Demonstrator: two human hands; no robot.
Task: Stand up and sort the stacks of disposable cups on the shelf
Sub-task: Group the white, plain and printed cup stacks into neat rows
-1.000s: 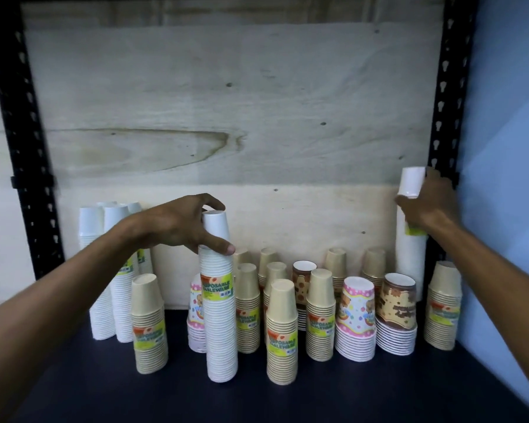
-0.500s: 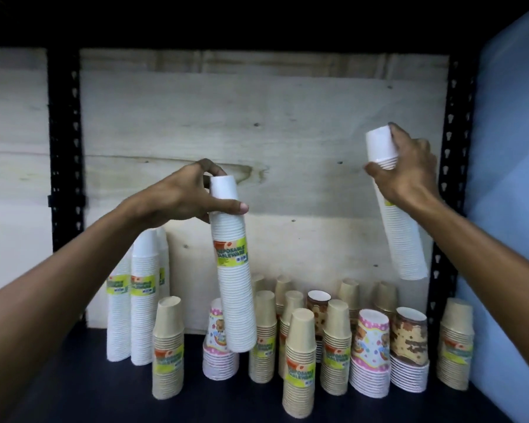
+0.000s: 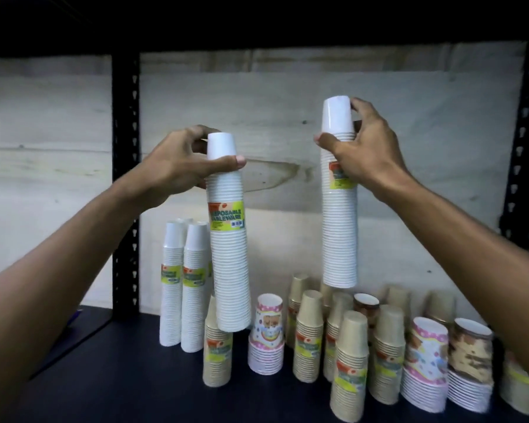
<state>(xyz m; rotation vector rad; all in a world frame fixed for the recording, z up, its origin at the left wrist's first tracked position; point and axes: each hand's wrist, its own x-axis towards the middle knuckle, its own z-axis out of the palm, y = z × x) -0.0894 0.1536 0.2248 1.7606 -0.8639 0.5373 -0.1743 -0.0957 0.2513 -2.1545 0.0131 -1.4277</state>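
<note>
My left hand (image 3: pixel 177 164) grips the top of a tall white cup stack (image 3: pixel 230 264) with a green label, held upright in the air above the shelf. My right hand (image 3: pixel 364 154) holds a second tall white cup stack (image 3: pixel 339 233) near its top, also lifted, hanging over the brown stacks. Two more white stacks (image 3: pixel 182 288) stand at the back left of the dark shelf (image 3: pixel 119 386). Several brown cup stacks (image 3: pixel 350 367) stand in the middle. Between them are colourful patterned stacks (image 3: pixel 266 340) and, at the right, a brown camouflage-print stack (image 3: pixel 471 361).
Black perforated uprights (image 3: pixel 125 178) frame the bay at left and at the right upright (image 3: pixel 522 148). A pale plywood back panel (image 3: pixel 287 96) closes the rear. The shelf above (image 3: pixel 257 22) is a dark band overhead. Open shelf surface lies at the front left.
Both hands have lifted their white stacks off the shelf. The right stack has moved left from the right post toward the middle and stands upright; the view has shifted.
</note>
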